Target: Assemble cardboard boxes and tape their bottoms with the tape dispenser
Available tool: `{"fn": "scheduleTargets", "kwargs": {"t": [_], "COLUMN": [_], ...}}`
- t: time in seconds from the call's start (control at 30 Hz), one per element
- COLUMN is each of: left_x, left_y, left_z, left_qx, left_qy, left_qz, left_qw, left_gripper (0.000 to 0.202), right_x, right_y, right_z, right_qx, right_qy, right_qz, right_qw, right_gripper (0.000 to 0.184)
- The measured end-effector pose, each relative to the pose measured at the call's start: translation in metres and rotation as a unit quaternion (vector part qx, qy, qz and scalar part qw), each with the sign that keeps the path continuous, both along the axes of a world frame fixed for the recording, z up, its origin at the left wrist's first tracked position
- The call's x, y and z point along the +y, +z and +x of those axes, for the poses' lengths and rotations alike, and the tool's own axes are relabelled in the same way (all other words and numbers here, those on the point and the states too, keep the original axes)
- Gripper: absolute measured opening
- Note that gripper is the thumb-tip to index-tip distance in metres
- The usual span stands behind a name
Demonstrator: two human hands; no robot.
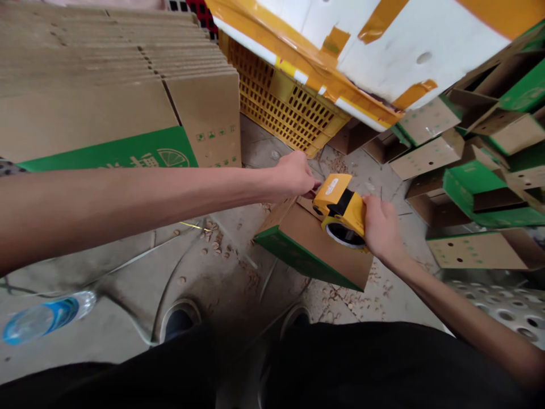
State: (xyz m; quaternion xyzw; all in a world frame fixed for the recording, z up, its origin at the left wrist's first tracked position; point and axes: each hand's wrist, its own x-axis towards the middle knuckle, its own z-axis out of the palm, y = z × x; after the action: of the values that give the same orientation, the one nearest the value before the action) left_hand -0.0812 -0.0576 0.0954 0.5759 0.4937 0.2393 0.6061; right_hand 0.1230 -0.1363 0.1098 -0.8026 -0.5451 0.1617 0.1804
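A brown cardboard box with a green side (315, 247) rests tilted on the concrete floor in front of me. My right hand (381, 230) is closed around a yellow and black tape dispenser (340, 207) that presses on the box's top. My left hand (293, 175) reaches across from the left, its fingers pinched at the dispenser's front end by the box's far edge; what they pinch is too small to make out.
A stack of flat cartons (106, 85) lies at the left. A yellow plastic crate (285, 105) stands behind, under a white and orange box (383, 51). Folded green boxes (481, 165) pile up at the right. A water bottle (46, 317) lies at the lower left.
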Motion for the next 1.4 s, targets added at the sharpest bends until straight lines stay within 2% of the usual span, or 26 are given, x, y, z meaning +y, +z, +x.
{"fn": "scheduleTargets", "kwargs": {"t": [0.27, 0.53, 0.7, 0.83, 1.03, 1.23, 1.4], "left_x": [0.001, 0.001, -0.001, -0.002, -0.001, 0.0, -0.007], "left_y": [-0.003, 0.006, 0.013, 0.015, 0.01, 0.001, 0.006], "left_z": [-0.004, -0.007, -0.006, -0.005, -0.003, -0.002, 0.0], "left_qx": [0.028, 0.046, 0.038, 0.049, 0.05, 0.067, 0.1], "left_qy": [-0.016, -0.018, -0.019, -0.01, -0.005, -0.025, -0.028], "left_qz": [0.073, 0.12, 0.093, 0.081, 0.09, 0.141, 0.176], "left_qw": [0.997, 0.992, 0.995, 0.995, 0.995, 0.987, 0.979], "left_gripper": [0.01, 0.004, 0.003, 0.009, 0.015, 0.014, 0.021], "right_x": [0.001, 0.0, -0.001, -0.001, -0.002, -0.003, -0.002], "right_y": [-0.002, 0.001, -0.001, -0.004, -0.001, -0.002, -0.004], "right_z": [0.002, -0.001, 0.001, 0.003, 0.0, 0.003, 0.005], "right_qx": [-0.007, -0.016, -0.012, -0.015, -0.03, -0.017, -0.002], "right_qy": [0.004, 0.003, 0.019, 0.002, 0.012, 0.021, 0.026], "right_qz": [0.003, -0.001, 0.005, 0.001, 0.0, 0.011, 0.012], "right_qw": [1.0, 1.0, 1.0, 1.0, 0.999, 1.0, 1.0], "right_gripper": [0.046, 0.046, 0.045, 0.046, 0.048, 0.046, 0.044]}}
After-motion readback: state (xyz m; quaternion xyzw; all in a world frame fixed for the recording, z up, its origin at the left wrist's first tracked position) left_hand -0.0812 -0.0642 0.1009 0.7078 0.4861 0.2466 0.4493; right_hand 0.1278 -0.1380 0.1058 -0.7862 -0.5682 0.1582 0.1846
